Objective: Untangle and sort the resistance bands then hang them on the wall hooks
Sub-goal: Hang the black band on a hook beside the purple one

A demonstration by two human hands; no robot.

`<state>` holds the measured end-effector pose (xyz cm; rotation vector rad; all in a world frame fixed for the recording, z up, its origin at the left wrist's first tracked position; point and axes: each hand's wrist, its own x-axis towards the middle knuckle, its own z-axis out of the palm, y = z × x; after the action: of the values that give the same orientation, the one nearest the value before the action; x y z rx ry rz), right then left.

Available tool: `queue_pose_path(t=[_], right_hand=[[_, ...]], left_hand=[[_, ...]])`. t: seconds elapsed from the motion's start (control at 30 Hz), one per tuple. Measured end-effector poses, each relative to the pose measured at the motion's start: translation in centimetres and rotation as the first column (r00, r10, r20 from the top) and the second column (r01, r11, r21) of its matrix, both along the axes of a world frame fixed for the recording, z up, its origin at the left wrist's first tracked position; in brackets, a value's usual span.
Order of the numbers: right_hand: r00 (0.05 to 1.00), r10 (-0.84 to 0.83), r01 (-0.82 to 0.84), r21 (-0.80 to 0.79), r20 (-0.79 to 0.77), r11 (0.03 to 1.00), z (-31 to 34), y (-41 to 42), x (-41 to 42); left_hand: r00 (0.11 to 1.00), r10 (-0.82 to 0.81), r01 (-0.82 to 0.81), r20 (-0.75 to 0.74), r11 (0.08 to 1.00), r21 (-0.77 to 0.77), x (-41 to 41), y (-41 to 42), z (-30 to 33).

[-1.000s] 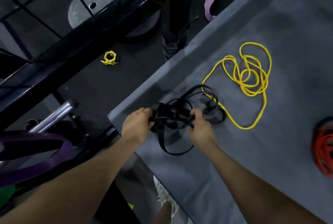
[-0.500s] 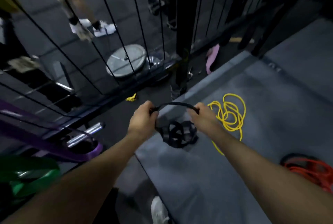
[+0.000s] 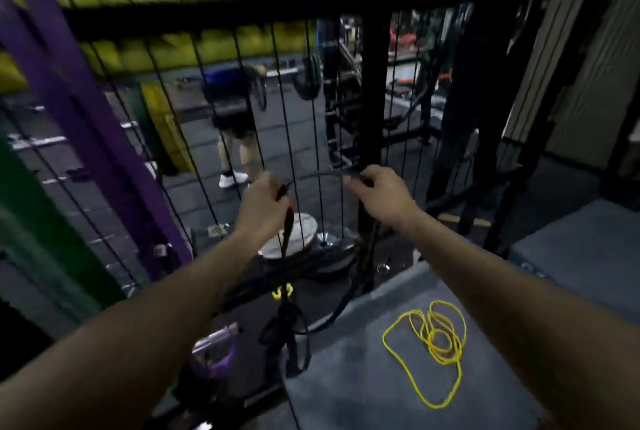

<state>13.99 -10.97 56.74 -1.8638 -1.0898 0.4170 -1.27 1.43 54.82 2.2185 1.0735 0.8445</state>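
Lifted higher since earlier, the black band [image 3: 287, 232] hangs limp; our left hand [image 3: 263, 208] and right hand [image 3: 381, 194] pinch its light, soft top strand.

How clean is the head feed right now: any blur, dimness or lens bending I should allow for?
Head view: dim overall; the purple band and yellow backdrop at upper left are motion-smeared; both hands and the black band read soft; the yellow band on the grey mat is sharpest; wide-angle lens bows the cage bars.
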Motion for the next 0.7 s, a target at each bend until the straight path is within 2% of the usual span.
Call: queue_pose_path(t=[0.1, 0.17, 0.23, 0.3, 0.4, 0.5, 0.6, 0.63, 0.7], right_hand=[[0.996, 0.023, -0.029, 0.063, 0.09, 0.998, 5.1, -0.2, -1.3], [0.989, 0.023, -0.035, 0.083, 0.149, 0.996, 8.0, -0.4, -2.0], [0.975, 0.042, -0.064, 0.094, 0.219, 0.994, 10.0, -0.7, -2.5], [0.946, 0.079, -0.098, 0.046, 0.314, 0.994, 10.9, -1.0, -2.9], [0.906, 0.124, -0.124, -0.026, 0.404, 0.992, 11.0, -1.6, -3.1], [0.904, 0.134, -0.108, -0.086, 0.407, 0.99, 11.2, -2.1, -2.7], [0.911, 0.105, -0.045, -0.158, 0.4, 0.987, 12.0, -2.2, -1.5], [0.93, 0.106, -0.055, -0.152, 0.352, 0.987, 12.4, -2.2, -1.2], [0.97, 0.12, -0.106, -0.076, 0.213, 0.991, 13.3, -2.0, -0.8]], left_hand=[[0.999, -0.004, -0.002, 0.039, 0.99, 0.143, -1.1, -0.2, 5.3], [0.997, 0.013, -0.026, 0.082, 0.988, 0.154, -1.7, -0.7, 8.7], [0.978, -0.005, -0.008, 0.21, 0.998, 0.061, -2.2, -1.1, 11.5], [0.933, 0.03, 0.012, 0.36, 0.994, -0.113, -2.8, -1.8, 13.7], [0.872, 0.091, 0.059, 0.481, 0.956, -0.289, -3.5, -2.8, 16.3], [0.813, 0.097, 0.133, 0.573, 0.929, -0.346, -3.8, -3.3, 18.6], [0.766, 0.162, 0.141, 0.622, 0.902, -0.409, -4.1, -2.6, 20.7], [0.767, 0.185, 0.114, 0.615, 0.903, -0.413, -4.3, -2.1, 21.2], [0.825, 0.173, 0.051, 0.537, 0.925, -0.377, -4.7, -1.4, 21.7]])
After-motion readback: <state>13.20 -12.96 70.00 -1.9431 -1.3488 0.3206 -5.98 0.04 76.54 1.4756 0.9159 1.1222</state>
